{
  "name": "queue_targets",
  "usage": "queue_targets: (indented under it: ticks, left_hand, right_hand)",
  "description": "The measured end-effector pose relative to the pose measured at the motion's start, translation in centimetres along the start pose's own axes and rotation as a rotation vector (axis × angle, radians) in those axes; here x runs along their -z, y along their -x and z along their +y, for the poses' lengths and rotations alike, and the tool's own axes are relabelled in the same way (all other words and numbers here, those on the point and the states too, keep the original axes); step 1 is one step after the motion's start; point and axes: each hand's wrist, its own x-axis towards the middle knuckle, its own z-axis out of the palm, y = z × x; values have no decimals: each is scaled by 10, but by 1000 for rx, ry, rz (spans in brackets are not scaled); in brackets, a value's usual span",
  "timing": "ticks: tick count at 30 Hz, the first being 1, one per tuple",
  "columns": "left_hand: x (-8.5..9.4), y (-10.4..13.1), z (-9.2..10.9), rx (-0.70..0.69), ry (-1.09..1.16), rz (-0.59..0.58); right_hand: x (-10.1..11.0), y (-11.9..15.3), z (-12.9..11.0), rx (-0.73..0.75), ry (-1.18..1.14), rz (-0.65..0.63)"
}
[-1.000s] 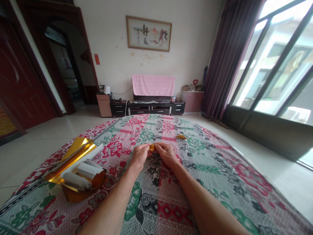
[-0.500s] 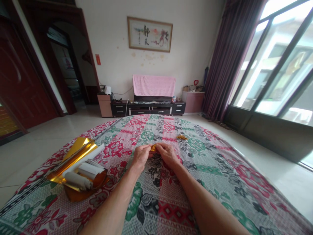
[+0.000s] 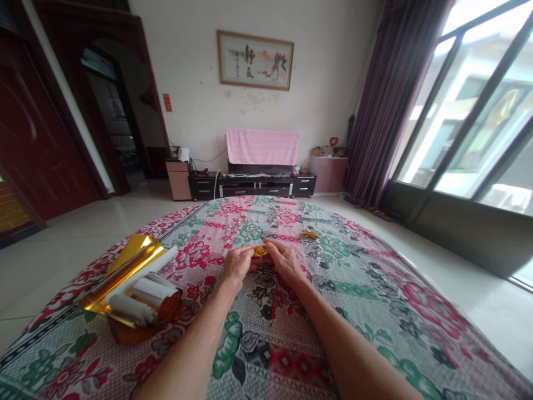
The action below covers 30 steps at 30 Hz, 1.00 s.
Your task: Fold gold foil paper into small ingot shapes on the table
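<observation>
A small folded piece of gold foil paper (image 3: pixel 260 251) is pinched between my two hands, just above the patterned tablecloth (image 3: pixel 291 328). My left hand (image 3: pixel 239 265) grips its left end with thumb and fingers. On the other side, my right hand (image 3: pixel 285 260) holds its right end, the thumb over the top. The fingers cover part of the foil, so its full shape is hidden. Beyond my right hand lies a second folded gold foil piece (image 3: pixel 310 235), touched by neither hand.
To the left, gold foil sheets (image 3: pixel 135 261) lie loosely curled with white-backed rolls (image 3: pixel 154 290) on top. Across the room, a low black cabinet (image 3: pixel 256 186) carries a screen draped with a pink cloth (image 3: pixel 262 146). A large window (image 3: pixel 470 111) is at the right.
My left hand has shifted slightly left and down, and a little more of the gold foil shows between the fingers. My right hand stays nearly in place, its fingers moved slightly.
</observation>
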Motion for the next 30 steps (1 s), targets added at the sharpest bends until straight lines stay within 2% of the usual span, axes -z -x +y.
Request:
queue_targets:
  ticks: [5,8,15,20,25,30]
  left_hand:
    - [4,0,6,46,-5,27]
    - [7,-1,8,54,-18,49]
    - [9,-5,6,22,-205,81]
    - [10,-8,3,42,-380,67]
    - [11,-10,2,43,-442,48]
    - [11,-10,2,38,-392,41]
  right_hand:
    - [0,-3,3,-69,-20,-39]
    - [-2,-3,8,-57,-42,-39]
    - [-3,1,11,171,75,68]
    - [-4,4,6,281,197,55]
    - [-6,3,7,223,288,35]
    - [-5,4,7,152,257,14]
